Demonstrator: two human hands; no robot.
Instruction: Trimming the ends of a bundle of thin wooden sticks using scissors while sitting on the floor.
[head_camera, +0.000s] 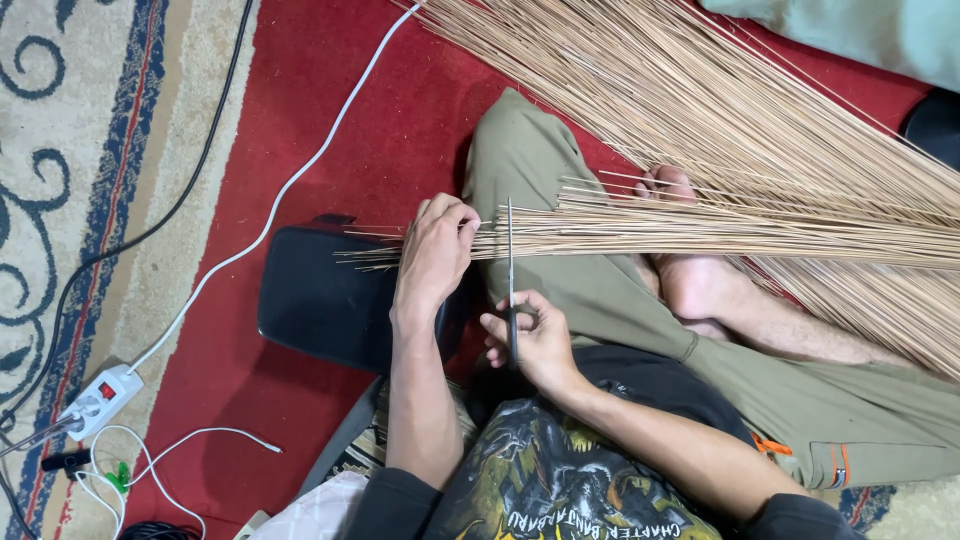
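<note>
The left hand (435, 255) is closed around a bundle of thin sticks (640, 232), fingers curled over the top near its ragged cut ends, while the right hand (530, 340) has its fingers through the handles of a pair of scissors (511, 275), whose blades stand upright and nearly together, just beside the left hand's knuckles and touching the bundle. The bundle lies across the person's bent knee, running level from the left hand out to the right edge of the view; its sticks are pale straw-coloured, straight, stiff-looking and very slender, packed close at the grip and loosening a little farther out, with a few stray tips poking past the hand over a black cushion (325, 300). Taking the bundle as the mark: behind and above it spreads the largest thing in view, a great fan of the same dry sticks (760, 110) lying slantwise on the red carpet (350, 130), whose pile looks short and plain. Under the bundle are olive-green cloth trousers (600, 290), and just beyond it a bare foot (690, 270). Left of the bundle the black cushion is smooth and round-cornered. Farther left a patterned rug (60, 150) with blue scrolls on cream borders the carpet, crossed by a white cable (300, 170) and a black cable (170, 210). Well below and left sits a small white power strip (100, 400) with a red switch.
</note>
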